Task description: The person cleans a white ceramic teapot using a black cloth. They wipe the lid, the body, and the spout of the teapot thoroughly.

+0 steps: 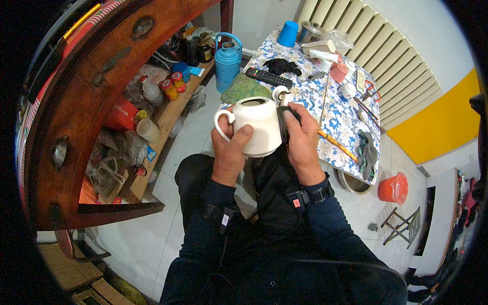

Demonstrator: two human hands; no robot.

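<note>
A white teapot (256, 127) without its lid on is held upright over my lap, its round opening facing up. My left hand (229, 155) is closed around its handle side, thumb on the white body. My right hand (302, 140) grips a dark cloth (283, 124) and presses it against the pot's right side, by the spout (286, 98). Just behind the pot, a small round white piece (279, 93) shows, perhaps the lid. A green scouring cloth (245, 89) lies on the table beyond the teapot.
The table with a blue-flowered cover (305, 96) bears a remote control (269, 77), a blue cup (288, 34) and grey gloves (366, 155). A blue thermos (228, 63) stands left of it. Jars crowd a wooden shelf (157, 142). At right are a red bucket (393, 188) and folding stool (401, 226).
</note>
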